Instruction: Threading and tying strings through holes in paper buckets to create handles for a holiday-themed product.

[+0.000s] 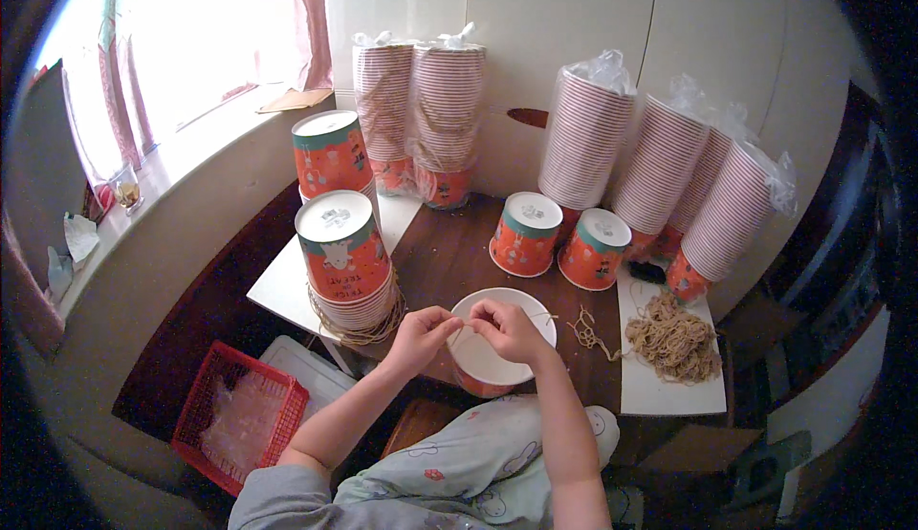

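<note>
My left hand (pixel 427 336) and my right hand (pixel 507 329) meet above an upright paper bucket (pixel 483 367) with a white inside. Fingers and thumbs are pinched together on a thin tan string (pixel 543 317), one end of which sticks out past my right hand over the rim. Most of the string is hidden by the fingers. The bucket stands at the near edge of the brown table, close to my lap. Just right of it lies a loose tangle of string (pixel 595 332), and farther right a big heap of tan string (pixel 674 341) rests on a white board.
Two upside-down orange buckets (pixel 525 236) stand behind the open one. At the left, stacked orange buckets (pixel 345 260) have string around their base. Tall plastic-wrapped bucket stacks (pixel 585 138) line the wall. A red basket (pixel 292 406) with clear plastic sits low on the left.
</note>
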Demonstrator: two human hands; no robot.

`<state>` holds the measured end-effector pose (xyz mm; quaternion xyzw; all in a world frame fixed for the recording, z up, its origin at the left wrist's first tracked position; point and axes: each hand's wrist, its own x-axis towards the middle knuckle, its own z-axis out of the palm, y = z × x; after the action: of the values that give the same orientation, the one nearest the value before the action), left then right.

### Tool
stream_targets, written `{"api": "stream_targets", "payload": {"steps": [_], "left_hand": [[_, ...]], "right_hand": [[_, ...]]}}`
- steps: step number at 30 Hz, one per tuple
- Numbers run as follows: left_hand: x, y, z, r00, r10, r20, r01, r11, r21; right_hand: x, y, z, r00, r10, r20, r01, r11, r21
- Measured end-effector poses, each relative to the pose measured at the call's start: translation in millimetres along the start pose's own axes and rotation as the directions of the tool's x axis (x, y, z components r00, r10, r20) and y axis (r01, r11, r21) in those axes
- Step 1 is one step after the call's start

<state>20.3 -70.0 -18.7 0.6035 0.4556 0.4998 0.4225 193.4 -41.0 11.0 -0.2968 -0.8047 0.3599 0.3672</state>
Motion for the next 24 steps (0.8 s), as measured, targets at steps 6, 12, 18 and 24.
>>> {"api": "stream_targets", "payload": {"steps": [6, 12, 18, 24], "left_hand": [[-3.5, 9.3, -1.2, 0.998, 0.053, 0.034, -0.055, 0.997, 0.059], [-3.8, 8.1, -2.1, 0.991, 0.130, 0.025, -0.130, 0.991, 0.001], [6.7, 29.5, -7.7, 0.930, 0.348, 0.113, -0.366, 0.872, 0.325], [10.0, 33.5, -7.7, 0.942, 0.303, 0.142, -0.335, 0.862, 0.380]], "right_hand": [[-0.4, 4.8, 2.6, 0.999, 0.000, -0.048, 0.003, 0.997, 0.075], [-1.1, -4.7, -2.2, 0.997, 0.080, -0.013, -0.078, 0.991, 0.111], [-1.0, -7.2, -4.0, 0.998, 0.067, -0.022, -0.064, 0.990, 0.127], [-1.3, -2.8, -4.6, 0.996, -0.029, -0.079, 0.042, 0.985, 0.168]]}}
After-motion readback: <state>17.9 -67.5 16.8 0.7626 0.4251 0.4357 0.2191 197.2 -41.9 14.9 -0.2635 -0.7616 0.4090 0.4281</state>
